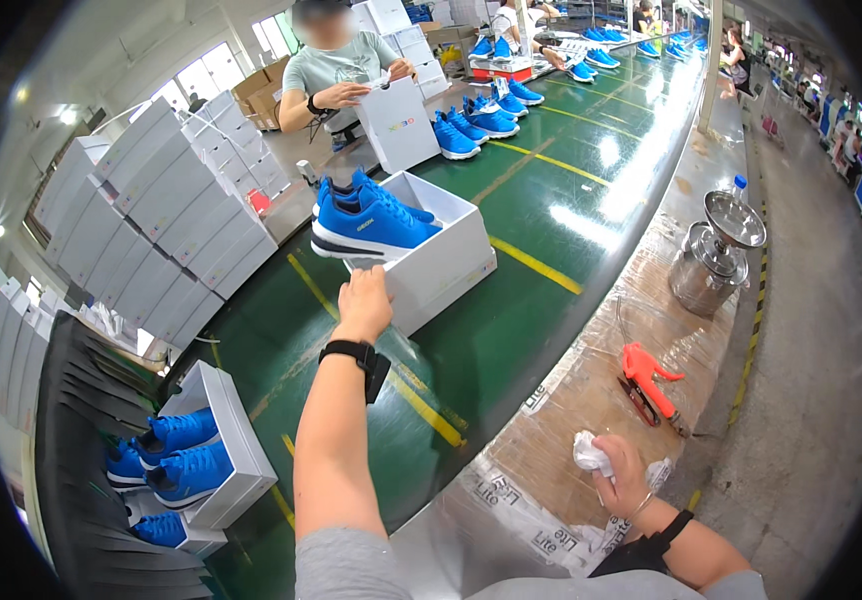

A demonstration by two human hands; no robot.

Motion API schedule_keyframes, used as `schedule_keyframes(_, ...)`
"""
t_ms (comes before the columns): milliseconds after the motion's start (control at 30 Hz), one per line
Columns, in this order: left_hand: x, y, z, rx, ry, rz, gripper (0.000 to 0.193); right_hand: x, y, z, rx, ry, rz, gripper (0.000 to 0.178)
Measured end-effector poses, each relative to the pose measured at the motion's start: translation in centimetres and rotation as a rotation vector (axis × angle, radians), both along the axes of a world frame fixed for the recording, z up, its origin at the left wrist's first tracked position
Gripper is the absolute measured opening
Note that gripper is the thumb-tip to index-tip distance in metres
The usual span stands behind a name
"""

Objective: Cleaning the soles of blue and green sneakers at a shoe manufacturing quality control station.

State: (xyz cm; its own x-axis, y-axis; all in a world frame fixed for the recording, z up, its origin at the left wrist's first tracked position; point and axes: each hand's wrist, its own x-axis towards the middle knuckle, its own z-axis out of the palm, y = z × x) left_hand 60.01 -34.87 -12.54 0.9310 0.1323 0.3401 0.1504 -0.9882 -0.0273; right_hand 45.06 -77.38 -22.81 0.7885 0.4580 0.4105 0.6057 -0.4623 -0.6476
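Note:
My left hand [364,303], a dark band on its wrist, reaches over the green belt with its fingers closed on the near left edge of a white shoe box [441,275]. A pair of blue sneakers [376,222] with white and black soles rests on top of that box, tilted and overhanging its left side. Low on the right, my right hand [623,474] is closed around a crumpled white cloth or paper wad [592,454] above the cardboard-covered ledge [551,475].
An orange-red air gun [651,380] and a metal pot-like dispenser [713,265] stand along the ledge. Another box of blue sneakers [231,470] sits lower left by dark strip curtains. Across the belt [541,210], a person [346,85] handles an upright white box [398,125]. White boxes [151,200] are stacked left.

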Motion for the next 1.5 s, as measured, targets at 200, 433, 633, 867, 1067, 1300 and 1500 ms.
schedule_keyframes(200,-11.5,-1.8,0.1,0.026,0.009,0.045,0.025,-0.1,0.2,0.0,0.020,-0.026,0.006,0.047)
schedule_keyframes(433,-20.3,-0.5,5.0,-0.322,0.054,-0.069,0.019,0.1,0.1,-0.4,-0.007,-0.019,-0.005,0.046)
schedule_keyframes(633,-13.2,5.6,11.1,0.234,-0.026,-0.074,0.045,-0.7,-0.1,0.1,-0.075,-0.078,-0.054,0.046)
schedule_keyframes(867,-6.9,13.7,4.3,0.269,0.303,0.325,0.022,-0.3,0.7,-0.2,-0.066,-0.063,-0.043,0.044)
schedule_keyframes(1067,-10.3,8.6,6.2,0.421,0.161,0.300,0.018,-0.7,-0.5,0.4,-0.009,-0.051,-0.026,0.045)
schedule_keyframes(1300,-18.1,4.5,13.6,0.337,-0.225,0.318,0.009,-1.1,-1.0,-0.5,0.046,-0.136,-0.033,0.046)
schedule_keyframes(1500,-22.9,-7.0,19.7,0.427,-0.176,-0.088,0.012,-1.1,-0.8,-1.5,0.007,-0.104,-0.064,0.045)
